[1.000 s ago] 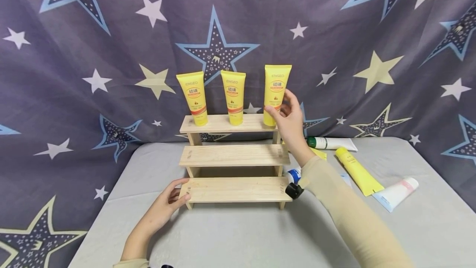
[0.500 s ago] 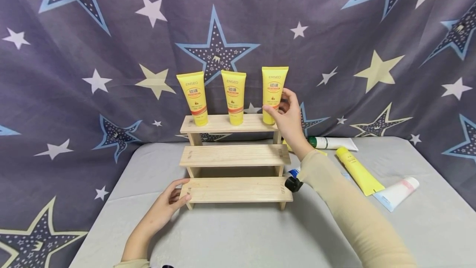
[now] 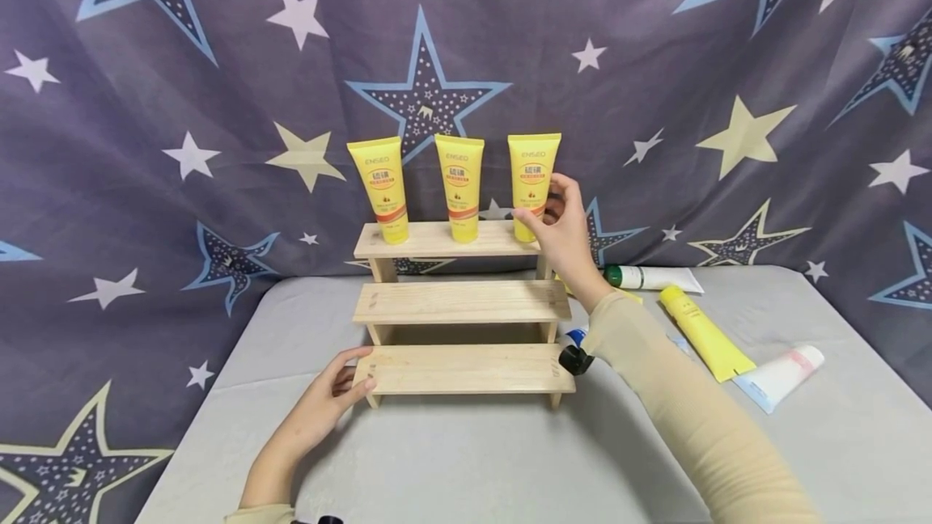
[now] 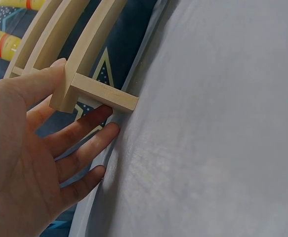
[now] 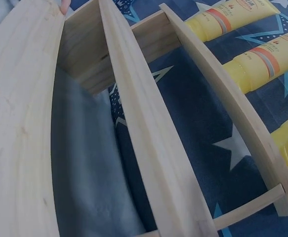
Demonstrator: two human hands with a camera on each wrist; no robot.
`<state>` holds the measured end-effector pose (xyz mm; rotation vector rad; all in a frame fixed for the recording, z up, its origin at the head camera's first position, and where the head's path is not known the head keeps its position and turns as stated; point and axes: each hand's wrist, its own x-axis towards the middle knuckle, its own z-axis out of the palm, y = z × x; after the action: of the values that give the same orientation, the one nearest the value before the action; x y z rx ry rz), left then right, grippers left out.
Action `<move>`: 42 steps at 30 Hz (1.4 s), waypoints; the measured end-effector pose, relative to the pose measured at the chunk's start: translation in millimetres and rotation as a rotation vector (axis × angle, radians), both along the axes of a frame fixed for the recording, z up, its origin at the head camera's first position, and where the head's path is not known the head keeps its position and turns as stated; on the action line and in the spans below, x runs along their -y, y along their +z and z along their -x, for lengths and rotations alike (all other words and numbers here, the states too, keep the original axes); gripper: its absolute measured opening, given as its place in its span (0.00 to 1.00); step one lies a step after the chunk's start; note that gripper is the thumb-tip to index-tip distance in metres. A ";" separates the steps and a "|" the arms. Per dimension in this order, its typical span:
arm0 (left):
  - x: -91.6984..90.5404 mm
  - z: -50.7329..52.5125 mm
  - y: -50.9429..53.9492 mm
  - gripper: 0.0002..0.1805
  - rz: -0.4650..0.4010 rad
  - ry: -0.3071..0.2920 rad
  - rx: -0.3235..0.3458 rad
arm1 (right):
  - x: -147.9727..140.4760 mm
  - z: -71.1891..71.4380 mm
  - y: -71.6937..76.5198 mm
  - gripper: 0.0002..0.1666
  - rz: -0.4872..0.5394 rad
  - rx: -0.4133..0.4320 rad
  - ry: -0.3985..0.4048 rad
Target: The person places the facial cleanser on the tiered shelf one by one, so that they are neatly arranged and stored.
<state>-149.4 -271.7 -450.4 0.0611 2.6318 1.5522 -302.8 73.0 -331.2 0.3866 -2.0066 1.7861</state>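
Observation:
A three-step wooden display rack (image 3: 462, 301) stands on the grey-covered table. On its top step, two yellow squeeze tubes stand upright on their caps, a left tube (image 3: 382, 192) and a middle tube (image 3: 461, 191). My right hand (image 3: 569, 239) holds a third yellow tube (image 3: 532, 172) between thumb and fingers, its cap at the right end of that step. My left hand (image 3: 317, 411) grips the left end of the bottom step. In the left wrist view, the thumb of the left hand (image 4: 30, 153) lies on the board's top, its other fingers spread below.
Right of the rack lie another yellow tube (image 3: 702, 334), a white and pink tube (image 3: 782, 377) and a white tube with a green cap (image 3: 655, 278). A blue-marked item (image 3: 578, 336) is partly hidden by the right sleeve. A star-patterned curtain (image 3: 466, 39) hangs directly behind.
My right hand has shifted the third tube slightly left and down on the top step. The left hand keeps its place on the bottom step.

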 end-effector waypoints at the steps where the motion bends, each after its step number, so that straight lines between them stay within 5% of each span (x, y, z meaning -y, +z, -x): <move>1: 0.3 0.0 0.3 0.30 0.003 0.000 -0.002 | 0.3 -0.2 0.1 0.41 -0.007 0.007 -0.001; 21: -0.8 1.6 0.0 0.29 -0.002 0.002 -0.003 | -13.5 -28.3 10.6 0.35 -0.117 0.038 -0.006; 31: 0.1 0.0 -0.3 0.29 0.019 0.014 0.010 | -42.9 -54.3 -10.7 0.28 -0.083 -0.170 -0.095; 42: -0.5 -0.1 0.7 0.30 0.017 0.015 0.021 | -83.8 -86.7 -27.9 0.24 -0.157 -0.177 -0.033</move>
<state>-149.3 -271.2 -449.8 0.0241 2.6353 1.5255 -216.1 156.8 -359.0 0.5367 -2.0205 1.5231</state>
